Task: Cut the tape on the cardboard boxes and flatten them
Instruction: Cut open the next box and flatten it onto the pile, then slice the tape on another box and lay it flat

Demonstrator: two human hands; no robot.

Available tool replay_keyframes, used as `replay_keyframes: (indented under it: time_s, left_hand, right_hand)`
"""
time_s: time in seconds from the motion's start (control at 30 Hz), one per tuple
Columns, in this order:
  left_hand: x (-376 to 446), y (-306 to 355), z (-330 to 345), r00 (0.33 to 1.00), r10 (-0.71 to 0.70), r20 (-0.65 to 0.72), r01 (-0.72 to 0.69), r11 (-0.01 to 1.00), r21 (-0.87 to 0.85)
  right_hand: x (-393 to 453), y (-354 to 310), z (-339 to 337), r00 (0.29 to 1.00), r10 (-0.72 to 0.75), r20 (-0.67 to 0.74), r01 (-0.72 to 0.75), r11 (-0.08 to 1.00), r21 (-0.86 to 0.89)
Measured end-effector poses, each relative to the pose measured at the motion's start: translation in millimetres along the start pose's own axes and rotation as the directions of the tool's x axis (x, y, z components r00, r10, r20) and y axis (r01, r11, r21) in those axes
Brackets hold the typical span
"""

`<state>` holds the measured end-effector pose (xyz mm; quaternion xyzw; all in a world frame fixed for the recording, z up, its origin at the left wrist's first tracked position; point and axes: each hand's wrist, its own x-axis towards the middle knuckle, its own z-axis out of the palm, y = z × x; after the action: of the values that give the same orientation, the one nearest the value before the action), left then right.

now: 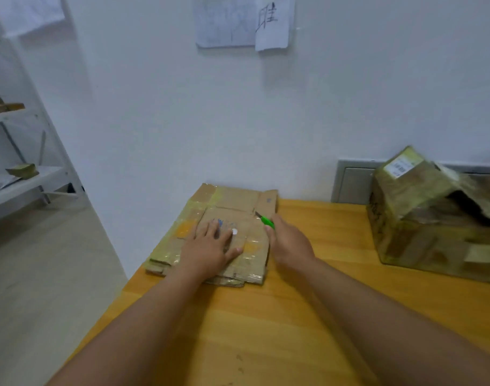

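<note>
Flattened boxes (224,218) under left hand (210,247), fingers spread, palm pressing flat. Right hand (287,243) at its 3 o'clock, curled round green cutter (267,220). Uncut box (433,215) further toward 3 o'clock, well apart.

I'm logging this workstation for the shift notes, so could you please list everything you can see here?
flattened cardboard: a stack, count unclear, brown with clear tape, far left corner of the table
box: one, brown, taped and crumpled, not yet flattened, right side of the table, white label on top
cutter: one, green handle, over the stack's right edge
table: one, yellow wood, against the wall
papers: at least two, white, stuck on the wall
shelf rack: one, white, far left, scraps on its shelves
wall panel: one, grey, behind the box
left hand: fingers spread flat, presses on the stack
right hand: grips the cutter
</note>
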<state>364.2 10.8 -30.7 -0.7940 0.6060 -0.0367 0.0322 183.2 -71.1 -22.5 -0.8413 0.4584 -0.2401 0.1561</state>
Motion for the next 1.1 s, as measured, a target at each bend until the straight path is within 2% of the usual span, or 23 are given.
replay_keyframes:
  time_s: [0.07, 0.2, 0.37, 0.53, 0.63, 0.73, 0.9, 1.0, 1.1]
  left_hand:
    - [-10.0, 17.0, -11.0, 0.994, 0.026, -0.109, -0.023, 0.999, 0.025]
    - [-36.5, 80.6, -33.4, 0.955, 0.082, -0.286, -0.125, 0.982, -0.139]
    - [-71.4, 182.9, -49.4, 0.923, 0.194, -0.332, -0.276, 0.936, -0.22]
    - [-87.3, 275.5, -57.7, 0.895, 0.246, -0.373, -0.369, 0.877, -0.307]
    - [-84.1, 311.2, -58.7, 0.896, 0.242, -0.373, -0.368, 0.874, -0.316]
    - [-69.1, 334.1, -60.8, 0.877, 0.244, -0.415, -0.356, 0.908, -0.219]
    - [-30.8, 357.1, -67.3, 0.796, 0.344, -0.498, -0.355, 0.932, 0.077]
    - [-15.6, 366.8, -67.2, 0.816, 0.383, -0.432, -0.317, 0.923, 0.22]
    - [-8.9, 374.4, -66.4, 0.824, 0.324, -0.465, -0.242, 0.943, 0.227]
  right_hand:
    - [-36.0, 18.6, -20.5, 0.998, 0.023, -0.064, -0.024, 1.0, -0.016]
    - [-95.7, 69.5, -65.0, 0.983, 0.033, -0.181, -0.038, 0.999, -0.023]
    - [-155.5, 127.0, -123.5, 0.96, 0.071, -0.271, -0.083, 0.996, -0.031]
    - [-206.3, 185.8, -169.7, 0.956, 0.147, -0.254, -0.162, 0.986, -0.039]
    - [-225.9, 217.5, -180.8, 0.959, 0.187, -0.213, -0.209, 0.974, -0.087]
    - [-237.4, 239.7, -177.0, 0.96, 0.22, -0.173, -0.241, 0.964, -0.11]
    - [-238.2, 254.1, -166.6, 0.952, 0.166, -0.256, -0.2, 0.974, -0.111]
    - [-237.4, 255.0, -166.2, 0.955, 0.167, -0.247, -0.206, 0.968, -0.143]
    - [-237.4, 255.0, -167.6, 0.956, 0.162, -0.246, -0.201, 0.968, -0.147]
